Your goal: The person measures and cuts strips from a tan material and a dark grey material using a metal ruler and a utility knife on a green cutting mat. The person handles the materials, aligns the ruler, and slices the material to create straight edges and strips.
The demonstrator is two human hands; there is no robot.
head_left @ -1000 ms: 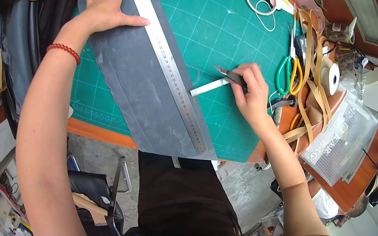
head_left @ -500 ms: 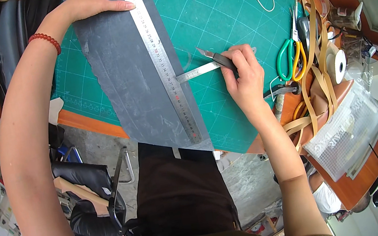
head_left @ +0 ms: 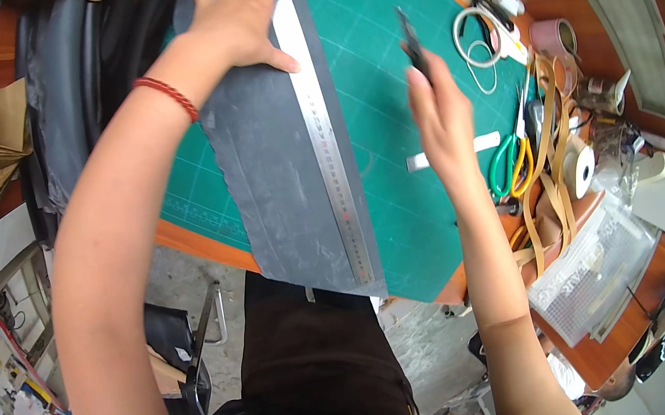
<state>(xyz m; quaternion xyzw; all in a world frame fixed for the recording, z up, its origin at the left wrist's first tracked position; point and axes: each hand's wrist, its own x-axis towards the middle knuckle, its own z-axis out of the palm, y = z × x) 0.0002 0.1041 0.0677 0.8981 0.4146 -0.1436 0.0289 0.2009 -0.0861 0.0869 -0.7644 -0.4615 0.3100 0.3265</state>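
Note:
A dark grey sheet [head_left: 280, 181] that looks like leather lies on the green cutting mat [head_left: 405, 222], its near end reaching past the table edge. Along its right side runs a long steel ruler [head_left: 330, 155]. My left hand [head_left: 235, 21] is spread flat over the sheet and the ruler, the thumb touching the ruler. Clear of the mat, my right hand [head_left: 444, 114] grips a dark utility knife [head_left: 413, 44], blade pointing away from me. A short steel ruler [head_left: 421, 161] lies on the mat, partly hidden behind my right wrist.
Right of the mat lie scissors with green and yellow handles [head_left: 510, 164], tan leather strips [head_left: 555, 179], a white spool [head_left: 579, 166] and a looped white cable [head_left: 473, 39]. Dark rolled material [head_left: 71, 93] rests at the far left. A chair [head_left: 169, 332] stands below the table's left edge.
My right hand has moved up and away with the knife, leaving the short ruler on the mat. My left hand now lies spread over the ruler. The whole view has shifted.

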